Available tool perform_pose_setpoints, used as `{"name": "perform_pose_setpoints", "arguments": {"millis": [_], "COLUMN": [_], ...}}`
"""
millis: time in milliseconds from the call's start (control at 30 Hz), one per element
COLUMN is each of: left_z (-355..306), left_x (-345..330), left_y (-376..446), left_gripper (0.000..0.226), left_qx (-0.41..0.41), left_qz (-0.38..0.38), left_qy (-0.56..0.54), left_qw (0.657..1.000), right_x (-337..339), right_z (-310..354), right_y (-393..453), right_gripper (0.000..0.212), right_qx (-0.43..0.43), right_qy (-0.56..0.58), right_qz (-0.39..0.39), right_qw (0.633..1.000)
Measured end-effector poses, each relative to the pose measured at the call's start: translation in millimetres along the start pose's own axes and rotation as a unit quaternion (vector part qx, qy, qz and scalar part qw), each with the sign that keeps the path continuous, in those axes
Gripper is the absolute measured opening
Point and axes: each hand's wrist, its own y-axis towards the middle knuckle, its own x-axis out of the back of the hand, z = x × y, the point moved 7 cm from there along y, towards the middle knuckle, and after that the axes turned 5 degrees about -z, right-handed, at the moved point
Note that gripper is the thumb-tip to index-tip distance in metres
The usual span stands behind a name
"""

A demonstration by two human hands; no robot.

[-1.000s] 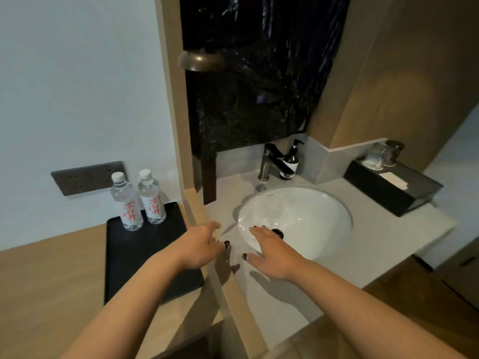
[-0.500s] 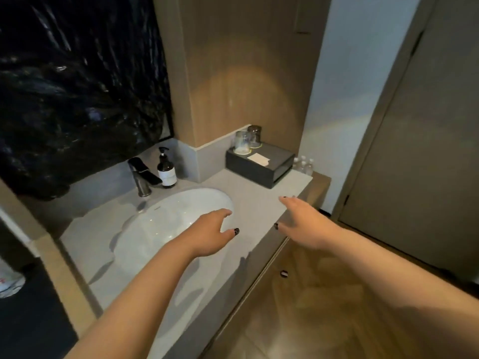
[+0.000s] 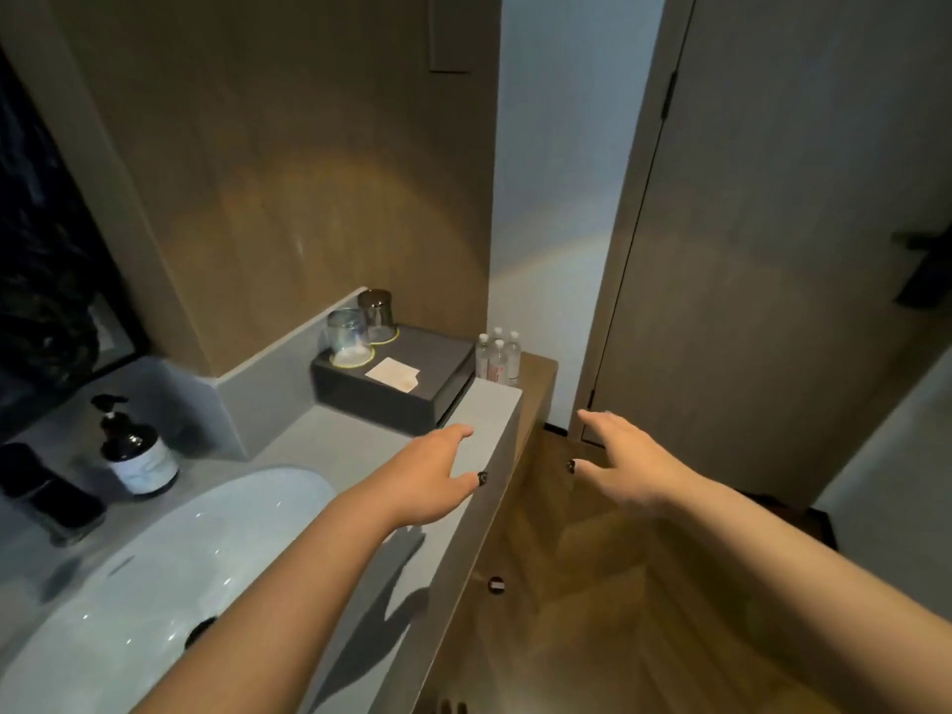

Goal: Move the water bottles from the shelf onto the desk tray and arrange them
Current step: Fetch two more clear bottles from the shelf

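Several small clear water bottles [image 3: 497, 357] with white caps stand close together on a wooden shelf [image 3: 536, 364] at the far end of the grey counter, behind a black box. My left hand [image 3: 437, 468] hovers over the counter's front edge, fingers relaxed and holding nothing. My right hand [image 3: 621, 461] reaches forward over the floor, fingers spread, empty too. Both hands are well short of the bottles. The desk tray is out of view.
A black box [image 3: 396, 391] with two upturned glasses [image 3: 362, 327] sits on the grey counter [image 3: 484, 420]. A white sink [image 3: 154, 564], a dark pump bottle [image 3: 135, 450] and a black tap [image 3: 49, 499] lie to the left. A door [image 3: 772, 249] stands at the right.
The view has swung right, away from the desk tray with its two bottles. The shelf bottles are nearer and more central. Both hands have stretched forward toward that end of the counter.
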Motion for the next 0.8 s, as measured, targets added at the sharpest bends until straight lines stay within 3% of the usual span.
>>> {"name": "perform_pose_setpoints", "arguments": {"millis": [433,800], "left_z": [-11,-73], "left_x": [-18,-64], "left_y": [164,347], "left_gripper": [0.064,0.068], "left_qx": [-0.061,-0.043], "left_qz": [0.07,0.077], "left_qy": [0.016,-0.006], "left_qw": [0.996,0.996], "right_x": [13,36], "right_z": [-68,-196], "right_y": [117,255], "right_gripper": [0.065,0.062], "right_qx": [-0.06,-0.056], "right_qy": [0.032,0.036], "right_qz": [-0.023,0.009], "right_qw": [0.997,0.998]}}
